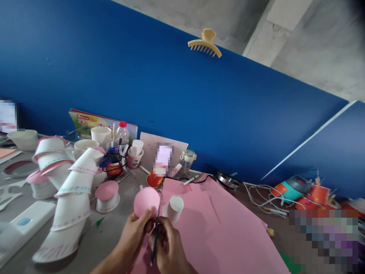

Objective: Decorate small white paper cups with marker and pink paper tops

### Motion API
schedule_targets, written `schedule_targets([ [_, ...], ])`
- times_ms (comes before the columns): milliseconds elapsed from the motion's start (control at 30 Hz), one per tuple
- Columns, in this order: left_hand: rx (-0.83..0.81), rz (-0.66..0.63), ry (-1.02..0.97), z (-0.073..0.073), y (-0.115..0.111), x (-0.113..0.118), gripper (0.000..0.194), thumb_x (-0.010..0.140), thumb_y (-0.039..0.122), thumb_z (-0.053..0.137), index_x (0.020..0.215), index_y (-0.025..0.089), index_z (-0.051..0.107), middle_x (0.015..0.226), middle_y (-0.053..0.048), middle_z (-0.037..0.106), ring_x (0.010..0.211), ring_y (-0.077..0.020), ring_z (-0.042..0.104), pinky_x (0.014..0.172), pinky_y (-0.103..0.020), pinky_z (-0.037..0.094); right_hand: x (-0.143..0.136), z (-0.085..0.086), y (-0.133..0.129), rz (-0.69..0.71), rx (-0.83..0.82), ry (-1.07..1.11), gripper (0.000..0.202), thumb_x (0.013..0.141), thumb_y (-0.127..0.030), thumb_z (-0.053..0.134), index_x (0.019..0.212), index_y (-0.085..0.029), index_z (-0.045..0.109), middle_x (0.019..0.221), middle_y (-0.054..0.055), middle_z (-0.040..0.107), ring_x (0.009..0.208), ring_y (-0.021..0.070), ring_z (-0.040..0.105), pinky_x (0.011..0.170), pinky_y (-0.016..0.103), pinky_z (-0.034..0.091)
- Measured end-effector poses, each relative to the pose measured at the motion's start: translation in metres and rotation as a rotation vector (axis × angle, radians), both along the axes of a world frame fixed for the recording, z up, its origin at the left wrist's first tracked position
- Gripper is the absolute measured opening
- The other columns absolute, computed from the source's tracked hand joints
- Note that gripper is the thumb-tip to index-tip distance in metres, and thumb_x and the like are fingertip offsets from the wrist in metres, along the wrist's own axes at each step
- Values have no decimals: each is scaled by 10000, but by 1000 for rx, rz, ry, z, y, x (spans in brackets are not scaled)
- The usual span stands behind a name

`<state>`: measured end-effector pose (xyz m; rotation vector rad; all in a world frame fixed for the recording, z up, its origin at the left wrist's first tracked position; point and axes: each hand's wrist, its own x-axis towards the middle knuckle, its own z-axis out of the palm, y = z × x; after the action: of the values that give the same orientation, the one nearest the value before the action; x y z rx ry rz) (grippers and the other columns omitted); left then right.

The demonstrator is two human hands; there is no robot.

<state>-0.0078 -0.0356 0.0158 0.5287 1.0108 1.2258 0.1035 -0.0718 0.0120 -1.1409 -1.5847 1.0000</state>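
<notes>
Two hands (137, 229) (169, 242), one hair claw (205, 42)

Before you is a table (110, 230), its right part largely covered by a big sheet of pink paper (219, 232), which bears a white cup (172, 210) and a marker (191, 180). To your left you have a curved row of white cups (72, 199), a long white box (32, 219), a green scrap (99, 222) and a pink-topped cup (107, 195); a red cup (154, 180) stands beyond
</notes>
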Motion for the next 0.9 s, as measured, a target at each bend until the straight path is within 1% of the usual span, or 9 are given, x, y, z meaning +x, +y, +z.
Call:
schedule_targets([
  [100, 1, 3, 1, -2, 0, 0, 431, 470, 430, 871, 456, 146, 546, 390, 54, 426, 395, -62, 347, 415, -203, 292, 1, -3, 1, -20, 6, -24, 214, 808, -187, 537, 1005, -134, 605, 728, 37, 647, 588, 135, 550, 549, 213, 444],
  [200, 9, -4, 5, -7, 1, 0, 439, 497, 452, 862, 461, 146, 549, 395, 53, 427, 398, -64, 356, 422, -204, 301, 1, -6, 2, -30, 11, -46, 237, 803, -173, 531, 1023, -130, 608, 754, 54, 672, 615, 148, 583, 572, 220, 462],
  [300, 19, -10, -7, -9, 2, -1, 433, 509, 451, 857, 465, 144, 555, 399, 53, 427, 398, -66, 361, 419, -206, 304, 1, -6, 2, -38, 17, -54, 253, 803, -178, 535, 1039, -125, 612, 761, 65, 687, 623, 158, 599, 575, 225, 475],
  [500, 1, -22, -16, -4, 1, 0, 427, 492, 436, 858, 455, 153, 540, 391, 54, 421, 378, -65, 355, 400, -208, 295, 0, -2, 1, -13, 11, -22, 240, 797, -157, 537, 1021, -135, 620, 771, 58, 701, 623, 150, 617, 576, 212, 493],
  [667, -11, -8, -11, -2, 0, 0, 437, 478, 443, 860, 446, 156, 531, 386, 55, 410, 380, -66, 350, 400, -211, 290, 0, -6, 1, -46, 25, -31, 264, 786, -141, 532, 1034, -133, 621, 778, 60, 698, 643, 155, 624, 600, 219, 499],
  [767, -13, -8, -15, -1, 1, 0, 438, 468, 451, 863, 453, 150, 545, 392, 58, 404, 388, -63, 341, 405, -211, 286, 0, -7, 0, -28, 15, -11, 247, 799, -168, 547, 1034, -135, 612, 752, 44, 672, 614, 142, 587, 585, 217, 478],
  [900, 10, -17, 3, 0, 1, -1, 449, 475, 468, 860, 437, 143, 552, 376, 58, 394, 387, -54, 325, 407, -205, 263, 1, -3, 0, 43, -13, 66, 197, 831, -226, 569, 1012, -151, 592, 685, -9, 587, 541, 106, 464, 511, 200, 401],
])
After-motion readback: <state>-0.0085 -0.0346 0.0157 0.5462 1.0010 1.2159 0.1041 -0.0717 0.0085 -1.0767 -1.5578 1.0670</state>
